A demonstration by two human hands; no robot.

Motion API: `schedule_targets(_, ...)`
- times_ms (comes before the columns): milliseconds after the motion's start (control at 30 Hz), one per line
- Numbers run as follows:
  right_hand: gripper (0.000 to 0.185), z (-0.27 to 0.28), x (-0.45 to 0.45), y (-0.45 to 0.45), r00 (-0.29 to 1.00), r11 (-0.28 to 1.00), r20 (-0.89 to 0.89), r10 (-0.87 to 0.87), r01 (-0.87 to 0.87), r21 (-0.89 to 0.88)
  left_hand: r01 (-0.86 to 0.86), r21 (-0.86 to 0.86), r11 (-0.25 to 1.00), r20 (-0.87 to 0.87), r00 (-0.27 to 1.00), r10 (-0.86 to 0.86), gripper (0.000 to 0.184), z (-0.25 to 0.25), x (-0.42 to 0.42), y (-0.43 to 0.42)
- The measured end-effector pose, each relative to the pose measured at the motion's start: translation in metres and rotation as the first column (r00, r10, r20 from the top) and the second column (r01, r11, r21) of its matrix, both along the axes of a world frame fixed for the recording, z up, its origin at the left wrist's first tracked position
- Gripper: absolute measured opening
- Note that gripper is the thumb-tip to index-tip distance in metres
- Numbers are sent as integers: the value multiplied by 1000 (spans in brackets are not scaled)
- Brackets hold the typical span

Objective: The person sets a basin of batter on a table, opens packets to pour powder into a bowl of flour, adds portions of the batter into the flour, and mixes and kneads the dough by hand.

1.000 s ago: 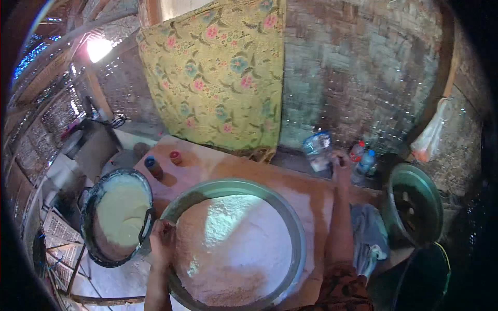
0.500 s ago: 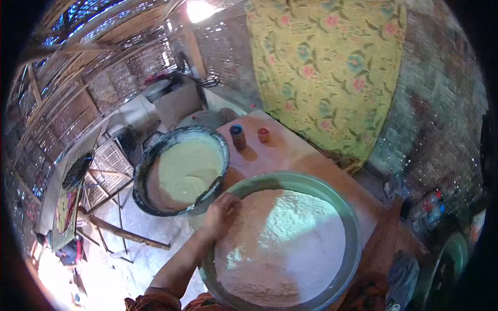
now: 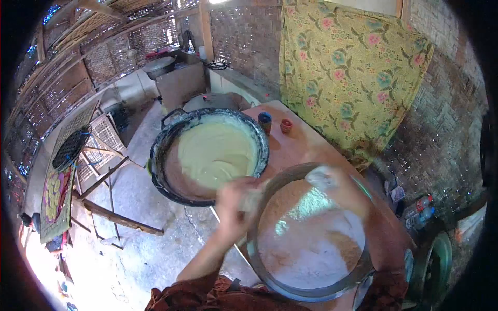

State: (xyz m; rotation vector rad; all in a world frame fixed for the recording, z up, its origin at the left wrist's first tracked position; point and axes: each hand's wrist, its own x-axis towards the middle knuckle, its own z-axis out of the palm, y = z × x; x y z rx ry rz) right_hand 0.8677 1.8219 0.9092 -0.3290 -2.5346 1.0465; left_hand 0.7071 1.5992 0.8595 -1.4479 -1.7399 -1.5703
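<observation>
right hand [image 3: 344, 191] over powder-filled basin [image 3: 310, 294]

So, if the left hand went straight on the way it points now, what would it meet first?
Probably the rim of the black pot, just ahead of the left hand, with pale batter beyond; the hand's height is unclear, so it may pass above.

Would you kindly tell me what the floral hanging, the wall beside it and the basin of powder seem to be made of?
Floral hanging: matte printed cloth, by its bunched hem. Woven wall: dull plant strips, probably bamboo, given their crisscross. Basin: smooth, perhaps plastic or metal; its plain rim leaves this open.
</observation>
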Motion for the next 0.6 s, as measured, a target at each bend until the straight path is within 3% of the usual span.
schedule_targets(33, 28, 4, -26, -19, 994, 992, 105, 33, -45, 115, -139, 71, 988, -32, 989, 142, 25, 2, -26, -27)
schedule_targets(67, 38, 5, -51, -34, 993, 932, 121, 10, -53, 358, -226, 180, 957, 214, 959, 186, 26, -14, -66, -49)
schedule_targets(100, 48, 7, -81, -44, 931, 932, 344, -123, -12, 363, -303, 281, 911, 217, 944, 247, 23, -6, -109, -69)
schedule_targets(133, 48, 1, -101, -46, 930, 929, 340, -140, 4, 370, -408, 276, 870, 238, 906, 349, 26, -11, -158, -90)
schedule_targets(200, 53, -26, -144, -41, 895, 777, 323, -306, 39, 628, -491, 180, 852, 452, 811, 372, 34, -33, -253, -118)
schedule_targets(233, 56, -52, -158, -26, 902, 769, 324, -286, 14, 639, -471, 184, 863, 444, 823, 355, 34, -52, -300, -126)
schedule_targets(267, 56, -57, -162, -22, 899, 767, 312, -308, 41, 640, -342, 112, 933, 467, 847, 254, 35, -77, -347, -130)
schedule_targets(333, 47, -61, -167, -16, 792, 920, 564, -234, -7, 392, -31, -1, 1000, 598, 801, 25, 37, -94, -405, -117)
schedule_targets(433, 49, -59, -171, -24, 745, 943, 595, -303, 145, 298, 114, -128, 985, 652, 758, -3, 43, -100, -428, -90)
schedule_targets(500, 45, -59, -179, -15, 687, 926, 641, -343, 132, 354, 232, 30, 972, 799, 579, -163, 48, -117, -446, -76)
schedule_targets(533, 41, -61, -181, -12, 633, 910, 680, -371, 102, 401, 252, 31, 967, 806, 566, -173, 48, -110, -441, -71)
schedule_targets(600, 35, -59, -188, -4, 604, 879, 658, -449, 166, 447, 370, 203, 907, 777, 502, -379, 53, -83, -409, -69)
